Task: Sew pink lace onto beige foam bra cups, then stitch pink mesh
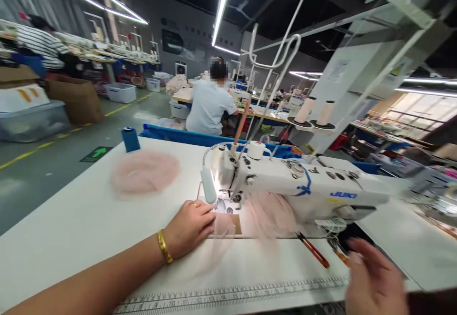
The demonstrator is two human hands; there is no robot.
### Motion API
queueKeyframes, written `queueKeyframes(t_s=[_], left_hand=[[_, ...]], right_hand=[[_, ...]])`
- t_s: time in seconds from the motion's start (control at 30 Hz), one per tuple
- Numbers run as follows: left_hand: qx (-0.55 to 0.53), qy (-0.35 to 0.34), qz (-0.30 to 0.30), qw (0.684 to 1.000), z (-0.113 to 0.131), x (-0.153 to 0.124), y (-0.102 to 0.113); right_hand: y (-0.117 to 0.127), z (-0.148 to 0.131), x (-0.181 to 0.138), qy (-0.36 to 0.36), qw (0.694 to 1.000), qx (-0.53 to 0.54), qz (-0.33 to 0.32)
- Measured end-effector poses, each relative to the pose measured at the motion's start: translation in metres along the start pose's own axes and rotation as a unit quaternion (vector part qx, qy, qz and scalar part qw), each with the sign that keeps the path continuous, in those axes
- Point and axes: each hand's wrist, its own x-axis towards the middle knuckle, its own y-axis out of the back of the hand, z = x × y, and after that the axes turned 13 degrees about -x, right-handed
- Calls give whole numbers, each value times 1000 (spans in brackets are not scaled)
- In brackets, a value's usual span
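My left hand [189,227], with a gold bangle and ring, lies on the white table with curled fingers pressing sheer pink tulle [223,238] near the needle of a white JUKI sewing machine [303,188]. More pink tulle [271,212] bunches under the machine's arm. My right hand [373,281] hovers blurred at the lower right with fingers spread, holding nothing, near orange-handled snips [314,252].
A pile of pink tulle [144,172] and a blue thread cone [130,139] sit at the table's far left. Two cream thread cones [314,111] stand on a rack. A person in a grey shirt [209,105] sits ahead. Boxes and bins line the left aisle.
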Motion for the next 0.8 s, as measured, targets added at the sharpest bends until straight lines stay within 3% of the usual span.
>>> queueKeyframes(t_s=[0.03,0.07,0.1,0.17,0.27,0.4,0.53,0.8], left_hand=[[0,5,0,1000,1,-1,0],[1,8,0,1000,1,-1,0],[1,13,1,1000,1,-2,-1],[4,24,-3,1000,-1,-3,-3],[10,31,-17,999,-4,-5,-5],[-5,34,-24,999,-7,-7,-5],[-18,37,-24,999,-8,-7,-5],[-17,39,-27,999,-11,-7,-10]], right_hand=[[-11,-31,-3,148,981,23,-125],[-24,-61,-7,282,937,70,-195],[-39,-89,-11,371,887,102,-254],[-71,-132,-20,464,803,126,-351],[-113,-161,-32,493,755,103,-420],[-137,-152,-45,492,755,80,-427],[-139,-140,-51,486,771,72,-406],[-141,-141,-49,480,772,61,-414]])
